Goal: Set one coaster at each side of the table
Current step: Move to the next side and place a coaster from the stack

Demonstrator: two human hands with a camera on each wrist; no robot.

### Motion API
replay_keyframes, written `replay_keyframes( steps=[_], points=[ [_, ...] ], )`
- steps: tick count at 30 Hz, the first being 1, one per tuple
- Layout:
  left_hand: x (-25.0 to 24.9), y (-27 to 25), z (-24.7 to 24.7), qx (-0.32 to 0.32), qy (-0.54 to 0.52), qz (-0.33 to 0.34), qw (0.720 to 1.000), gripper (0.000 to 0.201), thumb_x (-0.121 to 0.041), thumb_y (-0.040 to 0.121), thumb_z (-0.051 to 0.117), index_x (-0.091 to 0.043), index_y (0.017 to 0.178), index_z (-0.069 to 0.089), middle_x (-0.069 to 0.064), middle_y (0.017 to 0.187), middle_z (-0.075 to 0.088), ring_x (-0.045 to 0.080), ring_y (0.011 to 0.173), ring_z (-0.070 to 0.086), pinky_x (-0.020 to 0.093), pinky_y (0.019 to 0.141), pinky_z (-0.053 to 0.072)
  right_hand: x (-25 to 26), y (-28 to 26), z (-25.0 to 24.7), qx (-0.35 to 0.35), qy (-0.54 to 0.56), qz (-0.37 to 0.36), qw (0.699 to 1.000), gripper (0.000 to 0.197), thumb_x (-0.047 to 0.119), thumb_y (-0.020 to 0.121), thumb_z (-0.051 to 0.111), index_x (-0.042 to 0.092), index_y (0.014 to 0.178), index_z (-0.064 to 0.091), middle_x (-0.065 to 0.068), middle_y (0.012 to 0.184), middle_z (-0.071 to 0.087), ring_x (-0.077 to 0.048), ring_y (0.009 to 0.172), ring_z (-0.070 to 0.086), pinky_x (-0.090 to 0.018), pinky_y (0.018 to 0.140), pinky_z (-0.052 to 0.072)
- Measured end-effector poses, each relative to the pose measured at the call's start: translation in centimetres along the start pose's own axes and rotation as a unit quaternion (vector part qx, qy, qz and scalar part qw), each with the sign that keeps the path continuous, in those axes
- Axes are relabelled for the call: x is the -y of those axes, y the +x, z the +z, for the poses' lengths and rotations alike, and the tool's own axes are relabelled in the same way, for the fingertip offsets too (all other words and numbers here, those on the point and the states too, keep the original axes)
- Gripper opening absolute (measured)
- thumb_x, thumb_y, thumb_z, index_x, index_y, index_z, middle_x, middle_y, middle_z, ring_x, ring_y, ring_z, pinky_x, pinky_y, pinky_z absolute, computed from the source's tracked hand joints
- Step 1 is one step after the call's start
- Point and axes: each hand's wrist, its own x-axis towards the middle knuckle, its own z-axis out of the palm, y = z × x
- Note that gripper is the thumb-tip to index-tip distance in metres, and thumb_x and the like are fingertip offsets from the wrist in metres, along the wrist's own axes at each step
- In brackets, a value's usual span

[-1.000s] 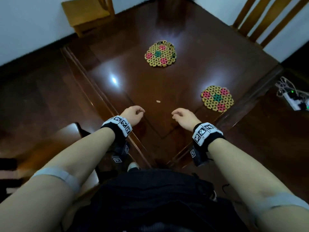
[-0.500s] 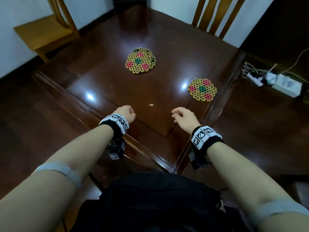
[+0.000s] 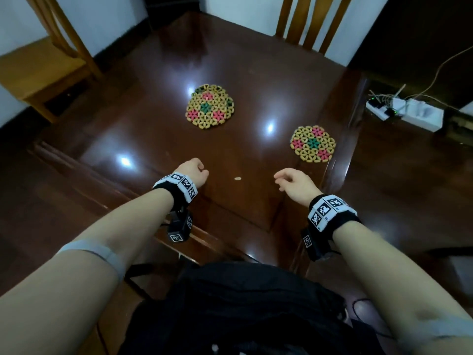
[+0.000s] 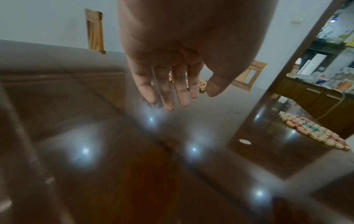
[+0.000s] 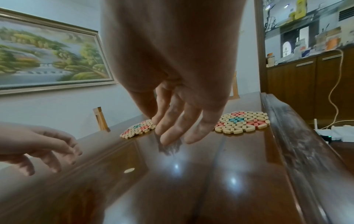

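Two round woven coasters, tan with pink and green flowers, lie on the dark glossy table [image 3: 153, 134]. One coaster [image 3: 210, 106] sits near the middle, with another edge peeking out under its far side. The other coaster [image 3: 312, 144] lies by the right edge. My left hand [image 3: 195, 171] and right hand [image 3: 290, 180] hover over the near corner, short of both coasters. In the left wrist view the fingers [image 4: 168, 91] hang down and hold nothing. The right fingers [image 5: 178, 128] hang relaxed above the wood, also empty.
A small pale bead [image 3: 238, 178] lies on the table between my hands. Wooden chairs stand at the far left [image 3: 46, 65] and far side [image 3: 304, 24]. A white power strip [image 3: 407, 111] with cables lies on the floor to the right.
The head view has swung round the table corner, so both coasters sit further right in view. Both hands stay empty over the near corner; the right fingers have loosened.
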Motion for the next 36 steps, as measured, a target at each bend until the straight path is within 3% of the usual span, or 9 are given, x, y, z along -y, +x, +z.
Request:
replay_keyframes(
  steps=[3, 7, 12, 19, 23, 26, 32, 36],
  points=[
    [0.2, 4.9, -1.6, 0.014, 0.004, 0.057, 0.998, 0.042, -0.038, 0.087, 0.052, -0.018, 0.124, 0.052, 0.006, 0.126, 0.059, 0.027, 0.11, 0.059, 0.04, 0.092, 0.05, 2.8, 2.9, 0.8, 0.018, -0.002, 0.046, 0.999, 0.017, 0.017, 0.092, 0.052, 0.019, 0.103, 0.065, -0.003, 0.105, 0.07, -0.018, 0.088, 0.068, -0.029, 0.086, 0.05],
    [1.3, 11.3, -5.1, -0.005, 0.013, 0.101, 0.995, 0.05, -0.042, 0.087, 0.054, -0.018, 0.131, 0.047, 0.006, 0.133, 0.052, 0.028, 0.119, 0.053, 0.045, 0.096, 0.046, 7.3, 7.9, 3.1, 0.029, -0.012, 0.083, 0.996, 0.021, 0.015, 0.092, 0.05, 0.015, 0.106, 0.065, -0.004, 0.105, 0.07, -0.021, 0.092, 0.067, -0.026, 0.08, 0.047],
    [3.3, 17.4, -8.0, -0.037, 0.003, 0.11, 0.993, 0.066, -0.048, 0.083, 0.058, -0.016, 0.138, 0.04, 0.01, 0.141, 0.043, 0.031, 0.13, 0.041, 0.047, 0.103, 0.038, 11.3, 13.9, 6.9, 0.054, -0.031, 0.119, 0.991, 0.024, 0.018, 0.093, 0.049, 0.018, 0.113, 0.062, -0.004, 0.111, 0.067, -0.022, 0.099, 0.064, -0.03, 0.09, 0.048],
    [3.6, 22.4, -8.6, 0.019, -0.018, 0.07, 0.997, 0.097, -0.066, 0.073, 0.061, -0.011, 0.146, 0.027, 0.011, 0.15, 0.032, 0.031, 0.136, 0.032, 0.046, 0.108, 0.033, 15.4, 21.4, 8.5, -0.03, -0.092, 0.109, 0.989, 0.047, 0.024, 0.09, 0.053, 0.016, 0.136, 0.046, -0.006, 0.128, 0.055, -0.027, 0.121, 0.05, -0.04, 0.103, 0.042],
    [2.7, 24.0, -8.2, 0.019, -0.039, 0.049, 0.998, 0.098, -0.062, 0.075, 0.062, -0.011, 0.148, 0.022, 0.011, 0.15, 0.027, 0.031, 0.136, 0.027, 0.046, 0.108, 0.031, 17.2, 25.3, 9.1, -0.06, -0.098, 0.129, 0.985, 0.061, 0.029, 0.09, 0.054, 0.015, 0.145, 0.031, -0.013, 0.143, 0.04, -0.034, 0.132, 0.034, -0.042, 0.105, 0.035],
    [1.9, 24.9, -7.6, 0.006, -0.041, 0.051, 0.998, 0.094, -0.06, 0.076, 0.064, -0.014, 0.147, 0.025, 0.008, 0.147, 0.028, 0.03, 0.133, 0.028, 0.044, 0.109, 0.028, 17.7, 27.2, 9.7, -0.083, -0.065, 0.152, 0.983, 0.066, 0.031, 0.089, 0.054, 0.015, 0.146, 0.026, -0.013, 0.146, 0.037, -0.033, 0.136, 0.031, -0.045, 0.108, 0.032],
    [2.0, 24.9, -6.8, -0.029, -0.082, 0.082, 0.993, 0.084, -0.05, 0.073, 0.072, -0.022, 0.142, 0.032, 0.005, 0.142, 0.033, 0.027, 0.128, 0.034, 0.041, 0.106, 0.03, 18.0, 28.1, 10.7, -0.15, -0.059, 0.181, 0.97, 0.06, 0.029, 0.087, 0.055, 0.018, 0.143, 0.034, -0.01, 0.142, 0.041, -0.031, 0.132, 0.036, -0.045, 0.107, 0.032],
    [1.9, 24.7, -7.5, -0.034, -0.145, 0.098, 0.984, 0.074, -0.037, 0.074, 0.076, -0.024, 0.134, 0.035, 0.008, 0.13, 0.05, 0.027, 0.118, 0.052, 0.042, 0.1, 0.041, 18.3, 28.0, 10.5, -0.173, -0.004, 0.191, 0.966, 0.053, 0.029, 0.089, 0.056, 0.02, 0.138, 0.04, -0.006, 0.137, 0.045, -0.027, 0.127, 0.043, -0.047, 0.105, 0.035]
  ],
)
